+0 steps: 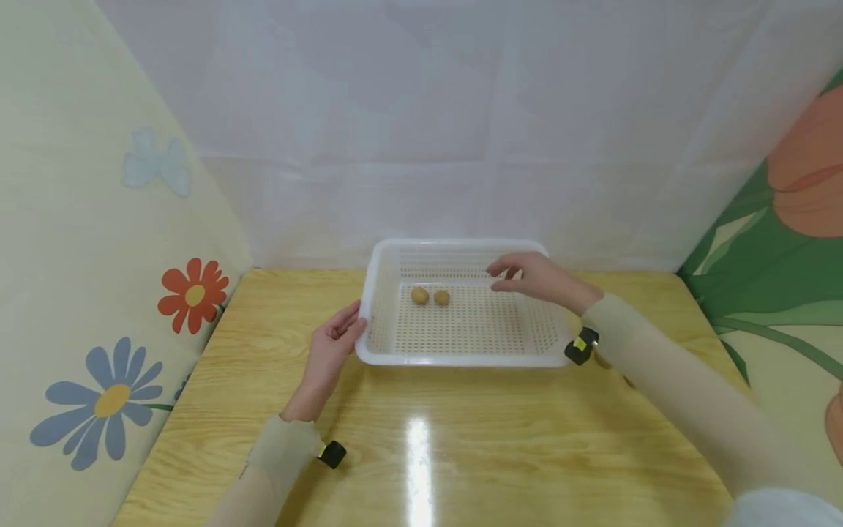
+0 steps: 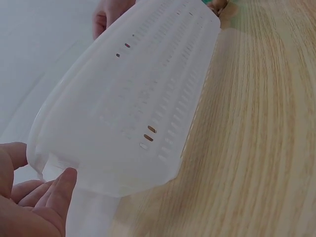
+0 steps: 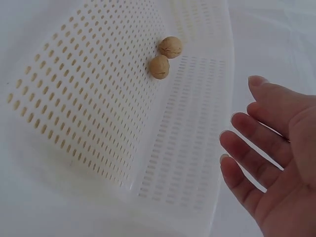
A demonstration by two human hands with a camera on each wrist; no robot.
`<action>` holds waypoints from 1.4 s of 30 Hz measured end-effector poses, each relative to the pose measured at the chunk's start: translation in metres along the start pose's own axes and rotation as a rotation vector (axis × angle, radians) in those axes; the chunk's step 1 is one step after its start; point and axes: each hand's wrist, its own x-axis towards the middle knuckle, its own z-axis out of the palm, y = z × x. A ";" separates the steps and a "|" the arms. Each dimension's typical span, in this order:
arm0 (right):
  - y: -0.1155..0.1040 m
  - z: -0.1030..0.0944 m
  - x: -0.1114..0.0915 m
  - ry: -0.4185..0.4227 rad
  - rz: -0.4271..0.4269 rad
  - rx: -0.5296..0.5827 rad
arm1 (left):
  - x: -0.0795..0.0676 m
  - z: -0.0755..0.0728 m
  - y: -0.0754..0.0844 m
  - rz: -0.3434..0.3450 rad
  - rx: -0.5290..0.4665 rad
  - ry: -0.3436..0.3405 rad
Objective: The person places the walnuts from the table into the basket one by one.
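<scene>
A white perforated plastic basket stands on the table, with two walnuts lying close together inside; the right wrist view shows the same walnuts on its slotted floor. My left hand grips the basket's left end by the rim, and in the left wrist view the fingers of that hand lie around its edge. Over the basket's right part hovers my right hand, its fingers slightly bent and apart. Nothing shows between the fingers of this hand in the right wrist view.
Further walnuts lie on the wood-grain table right of the basket, partly hidden by the right sleeve. A white cloth hangs behind. Flower-patterned panels border both sides.
</scene>
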 end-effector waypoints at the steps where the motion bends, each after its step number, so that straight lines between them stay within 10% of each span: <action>1: 0.001 -0.001 -0.005 0.002 0.007 0.002 | 0.000 0.000 0.000 -0.002 -0.005 -0.001; 42: 0.134 -0.022 -0.202 0.270 0.336 -0.038 | 0.001 0.000 0.000 -0.011 -0.032 -0.031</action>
